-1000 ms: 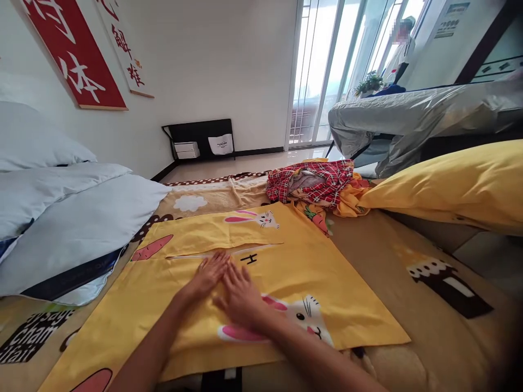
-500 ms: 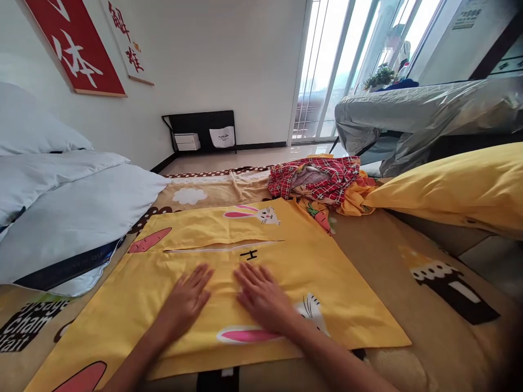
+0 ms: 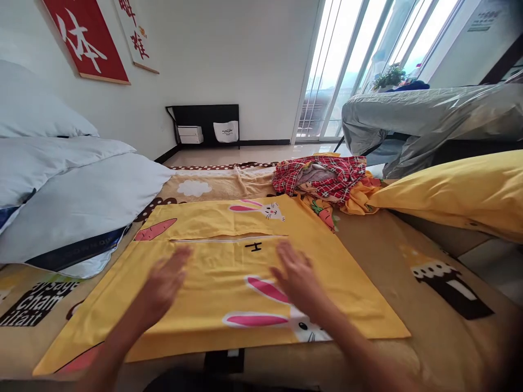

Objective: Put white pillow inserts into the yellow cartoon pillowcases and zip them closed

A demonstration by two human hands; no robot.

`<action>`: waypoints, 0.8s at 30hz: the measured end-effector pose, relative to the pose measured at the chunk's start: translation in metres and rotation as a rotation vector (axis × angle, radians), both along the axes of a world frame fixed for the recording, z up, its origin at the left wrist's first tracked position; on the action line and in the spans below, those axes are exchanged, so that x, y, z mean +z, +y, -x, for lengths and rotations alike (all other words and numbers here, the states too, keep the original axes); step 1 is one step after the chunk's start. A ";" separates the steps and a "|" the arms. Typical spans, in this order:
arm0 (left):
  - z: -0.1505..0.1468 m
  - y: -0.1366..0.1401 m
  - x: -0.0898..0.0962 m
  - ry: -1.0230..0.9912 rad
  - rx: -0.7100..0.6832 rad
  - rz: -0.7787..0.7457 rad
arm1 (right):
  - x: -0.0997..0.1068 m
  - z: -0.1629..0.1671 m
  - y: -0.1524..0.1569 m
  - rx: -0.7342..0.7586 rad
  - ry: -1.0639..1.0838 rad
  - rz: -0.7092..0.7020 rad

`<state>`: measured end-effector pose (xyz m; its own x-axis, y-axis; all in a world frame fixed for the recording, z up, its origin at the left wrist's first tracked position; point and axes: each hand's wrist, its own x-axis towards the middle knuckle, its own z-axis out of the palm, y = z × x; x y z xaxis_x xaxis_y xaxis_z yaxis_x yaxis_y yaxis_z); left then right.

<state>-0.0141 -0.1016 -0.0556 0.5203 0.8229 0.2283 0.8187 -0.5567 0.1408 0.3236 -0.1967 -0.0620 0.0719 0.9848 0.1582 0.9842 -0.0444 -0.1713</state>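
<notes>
A yellow pillowcase (image 3: 229, 272) printed with pink-eared rabbits and carrots lies spread flat on the bed in front of me. My left hand (image 3: 163, 283) rests palm down on its left half, fingers spread. My right hand (image 3: 296, 275) lies flat on its right half, just above the rabbit's pink ears. Both hands hold nothing and are blurred by motion. A slit-like opening runs across the pillowcase just beyond my fingertips.
A brown cartoon-print bedspread (image 3: 408, 256) covers the bed. White pillows and a duvet (image 3: 69, 201) are piled at the left. A red plaid cloth heap (image 3: 322, 177) lies beyond, a yellow pillow (image 3: 457, 190) at the right. A plastic-covered table (image 3: 417, 114) stands by the windows.
My hands, side by side at the pillowcase's middle a second ago, have slid apart, left hand leftward and right hand rightward. The view has shifted slightly.
</notes>
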 end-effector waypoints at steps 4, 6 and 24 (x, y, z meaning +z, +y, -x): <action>-0.094 0.015 -0.015 0.083 -0.191 0.241 | -0.009 0.097 0.014 0.344 0.186 0.091; -0.095 0.010 -0.028 0.100 -0.217 0.225 | -0.015 0.099 -0.011 0.502 0.273 0.124; 0.046 -0.050 -0.069 0.159 0.249 0.044 | -0.025 0.051 -0.033 0.167 0.231 0.162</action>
<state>-0.0606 -0.1513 -0.1248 0.3279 0.9370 0.1209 0.9429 -0.3324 0.0193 0.2721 -0.2293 -0.0873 -0.0766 0.9971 -0.0029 0.9162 0.0692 -0.3948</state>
